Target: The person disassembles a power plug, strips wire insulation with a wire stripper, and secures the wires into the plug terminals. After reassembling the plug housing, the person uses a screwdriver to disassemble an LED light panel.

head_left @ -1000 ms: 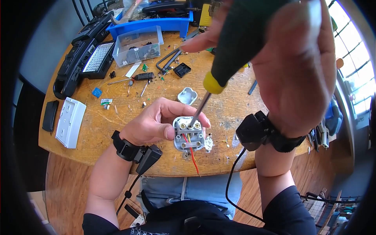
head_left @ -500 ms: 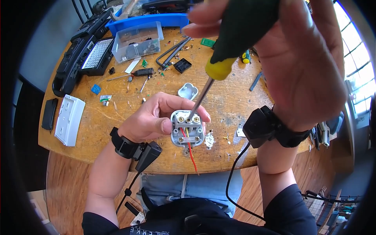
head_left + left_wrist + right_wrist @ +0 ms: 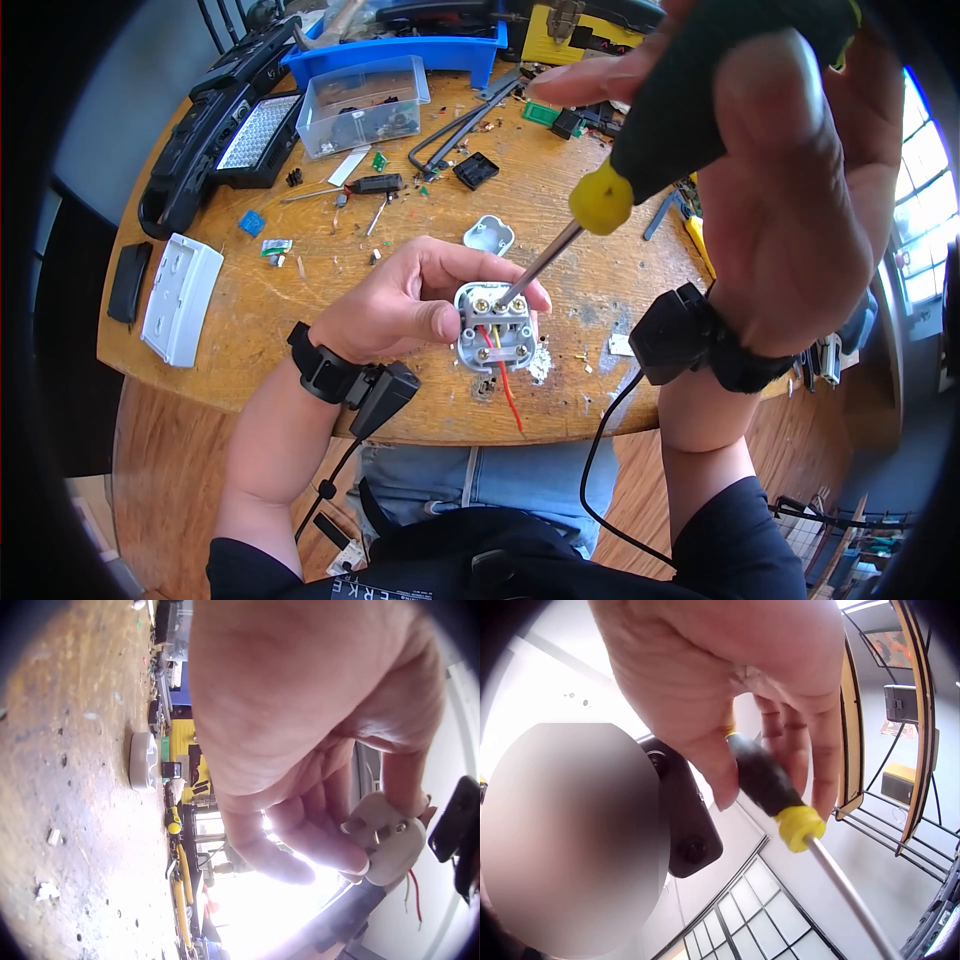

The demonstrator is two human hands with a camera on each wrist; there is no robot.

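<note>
Worn wooden table (image 3: 255, 345): over its near side, left hand (image 3: 412, 298) grips a pale-grey plastic electrical fitting (image 3: 512, 338); right hand (image 3: 812, 205), clamped round a dark-and-yellow screwdriver (image 3: 672, 135), blocks the view behind. Beyond sit a grey plastic shell (image 3: 489, 237) and clear plastic box (image 3: 362, 122).

Right-hand grip (image 3: 712, 671): I see it holding a screwdriver (image 3: 802, 826) by its dark handle (image 3: 761, 776), thumb (image 3: 716, 776) opposite fingers (image 3: 825, 761) | yellow collar (image 3: 792, 826) just below the grip, metal shaft (image 3: 848, 891) slanting away | thumb side: black round-cornered device (image 3: 694, 821) | finger side: wood-edged shelving (image 3: 850, 769) with a yellow-and-black box (image 3: 898, 785), well apart | beyond: dark-framed white panes (image 3: 763, 931)
</note>
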